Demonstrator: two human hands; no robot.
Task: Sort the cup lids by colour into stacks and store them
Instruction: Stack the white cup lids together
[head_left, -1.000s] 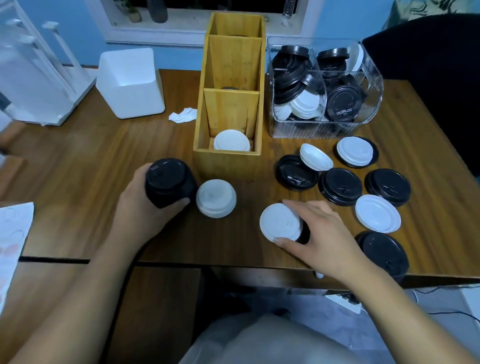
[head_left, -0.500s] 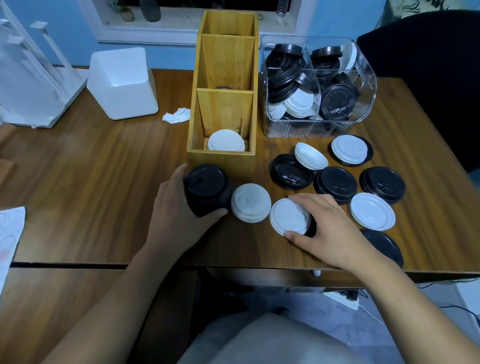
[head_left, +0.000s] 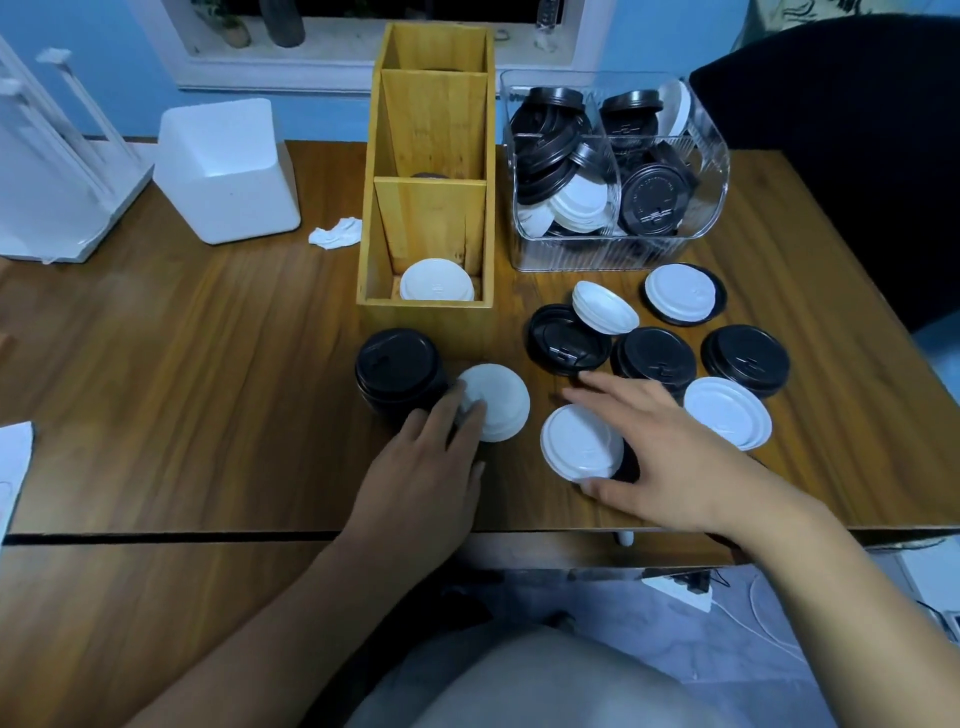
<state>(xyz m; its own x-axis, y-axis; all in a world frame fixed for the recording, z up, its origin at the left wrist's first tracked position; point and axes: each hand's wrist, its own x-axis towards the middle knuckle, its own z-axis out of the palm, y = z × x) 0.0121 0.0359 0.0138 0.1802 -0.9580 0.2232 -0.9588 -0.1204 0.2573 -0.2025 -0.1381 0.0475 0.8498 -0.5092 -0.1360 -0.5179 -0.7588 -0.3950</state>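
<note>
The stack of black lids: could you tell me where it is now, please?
Head view, just left of centre: the stack of black lids stands on the table in front of the wooden organiser, with the white lid stack to its right.

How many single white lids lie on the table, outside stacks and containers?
4: tilted white plastic lid on a black lid; second white lid by the clear bin; third white lid further right; fourth white lid at the right hand. The arm may hide others.
</note>
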